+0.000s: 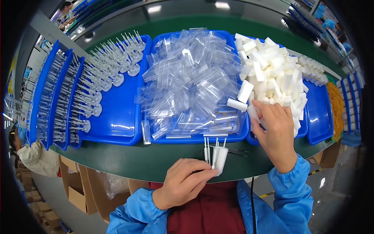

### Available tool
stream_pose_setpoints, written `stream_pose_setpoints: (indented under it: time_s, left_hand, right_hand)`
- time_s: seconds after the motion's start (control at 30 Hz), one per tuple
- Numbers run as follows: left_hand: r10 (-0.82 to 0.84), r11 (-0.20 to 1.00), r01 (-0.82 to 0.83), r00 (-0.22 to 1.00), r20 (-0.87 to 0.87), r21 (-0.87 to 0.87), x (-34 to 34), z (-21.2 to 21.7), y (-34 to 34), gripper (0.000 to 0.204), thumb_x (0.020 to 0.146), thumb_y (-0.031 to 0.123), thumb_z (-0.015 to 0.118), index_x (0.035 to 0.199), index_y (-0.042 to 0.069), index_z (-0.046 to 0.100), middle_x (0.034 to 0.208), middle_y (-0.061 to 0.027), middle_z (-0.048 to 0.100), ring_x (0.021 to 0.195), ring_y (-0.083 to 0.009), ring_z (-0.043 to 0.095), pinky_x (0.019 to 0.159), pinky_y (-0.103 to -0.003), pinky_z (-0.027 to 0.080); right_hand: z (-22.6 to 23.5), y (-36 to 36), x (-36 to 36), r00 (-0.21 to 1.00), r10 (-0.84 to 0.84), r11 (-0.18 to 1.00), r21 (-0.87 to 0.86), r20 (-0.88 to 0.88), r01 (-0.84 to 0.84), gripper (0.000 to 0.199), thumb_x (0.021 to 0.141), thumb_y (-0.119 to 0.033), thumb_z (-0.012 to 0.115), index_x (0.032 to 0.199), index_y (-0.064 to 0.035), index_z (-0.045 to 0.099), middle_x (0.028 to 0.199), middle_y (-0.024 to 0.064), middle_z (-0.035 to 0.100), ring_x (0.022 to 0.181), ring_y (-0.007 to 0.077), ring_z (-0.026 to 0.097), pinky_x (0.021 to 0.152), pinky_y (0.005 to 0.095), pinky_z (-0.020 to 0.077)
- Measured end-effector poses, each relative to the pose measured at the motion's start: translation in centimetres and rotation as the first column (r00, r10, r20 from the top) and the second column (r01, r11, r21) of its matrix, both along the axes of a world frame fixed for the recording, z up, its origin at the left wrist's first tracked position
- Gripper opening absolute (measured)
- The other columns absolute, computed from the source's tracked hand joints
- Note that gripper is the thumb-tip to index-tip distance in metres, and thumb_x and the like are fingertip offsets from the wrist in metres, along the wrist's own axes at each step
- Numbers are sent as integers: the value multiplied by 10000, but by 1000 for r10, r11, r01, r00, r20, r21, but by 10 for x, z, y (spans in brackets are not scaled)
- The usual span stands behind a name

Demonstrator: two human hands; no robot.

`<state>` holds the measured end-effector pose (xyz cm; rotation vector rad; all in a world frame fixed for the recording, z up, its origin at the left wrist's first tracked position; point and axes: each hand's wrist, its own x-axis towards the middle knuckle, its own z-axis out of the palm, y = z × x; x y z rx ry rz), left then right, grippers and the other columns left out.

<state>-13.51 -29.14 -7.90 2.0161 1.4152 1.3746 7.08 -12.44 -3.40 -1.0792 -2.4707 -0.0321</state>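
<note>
— What have your hands got?

— My left hand (183,183) is pinching a small bundle: a white foam block (221,159) with a few thin clear sticks (207,150) beside it, long axis upright, pointing to twelve o'clock. Thumb and forefinger are pressed onto the lower end, just above the green table edge (148,160)

— And the other one?

— My right hand (276,132) lies palm down at about two o'clock from the bundle, fingers curled into the heap of white foam blocks (272,74) in the blue tray (317,117) on the right. I cannot tell whether it has closed on a block, the fingertips are buried among them

— Which hand is nearer the heap?

— The right, touching it. The left is well apart from it. The blocks lie jumbled, with no common direction; two near my fingers lie loose on the tray's left edge

— What's around?

— At twelve o'clock a blue tray (202,138) heaped with small clear plastic bags (191,82). At ten o'clock another blue tray (117,124) with rows of clear sticks (105,74), and more trays standing on edge beyond it. A pair of dark tweezers (237,152) lies on the table just right of the bundle. Another person's sleeve (37,158) shows at nine o'clock
</note>
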Motion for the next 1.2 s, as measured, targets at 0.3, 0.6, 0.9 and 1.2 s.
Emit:
stream_pose_setpoints:
  time_s: [0.3,0.6,0.9,1.2]
  left_hand:
    - [2,1000,-1,997,-81,20,3,5,1,433,658,-71,788,1050,108,742,1007,-42,686,822,-219,659,683,-324,497]
    - [-30,996,58,945,-327,75,6,26,-3,344,697,46,748,1032,120,773,1044,-25,694,855,-188,636,669,-300,481]
    - [137,984,-126,988,-76,124,1,1,-4,396,708,8,832,1058,109,678,1088,-101,664,881,-254,647,715,-346,521]
    - [33,995,-34,999,12,95,0,0,-7,413,698,36,843,1081,69,694,1007,-85,705,877,-247,698,748,-349,541]
  right_hand:
    - [7,-15,-2,897,-102,869,-478,-429,-130,349,812,82,649,1143,-24,608,980,89,691,785,170,649,694,306,513]
    - [0,-48,-20,606,-365,535,-692,-707,-485,305,903,49,629,1204,3,610,1055,105,719,890,115,685,786,252,535]
    - [10,-60,-22,798,47,737,-518,-600,-433,283,830,-30,743,1111,-59,749,985,41,706,977,188,621,931,377,442]
    - [0,-59,-17,773,290,765,-349,-564,-541,356,791,-73,763,1147,-73,744,1032,56,689,987,220,616,925,410,431]
